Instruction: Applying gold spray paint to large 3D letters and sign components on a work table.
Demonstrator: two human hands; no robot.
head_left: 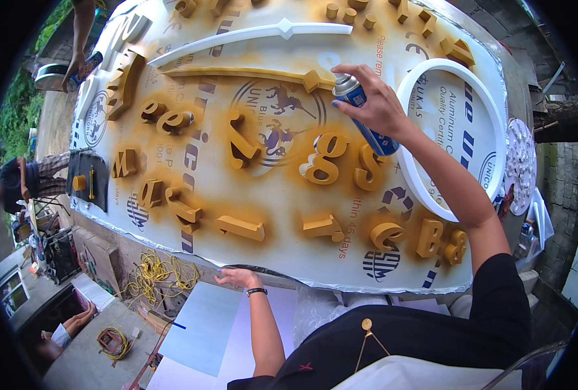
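Observation:
My right hand (373, 107) grips a blue spray can (380, 140) with a silver top, its index finger on the nozzle, above a printed board (282, 263) with foil edges. Gold-sprayed cut-out letters lie on the board, including a g (333, 153), an S (368, 172) and a B (430, 238), with overspray around them. A long gold strip (237, 73) lies below a long white strip (211, 41); part of the gold one is behind my hand. A white ring (412, 84) is beside the can. My left hand (240, 278) is near the board's lower edge, fingers apart and holding nothing.
Another person's hand (74, 68) holds a can at upper left. A person (22, 179) is at the left, another (67, 331) at lower left. Coiled yellow cords (152, 276) lie below the board beside pale sheets (204, 325). A white lumpy disc (518, 169) is at the right.

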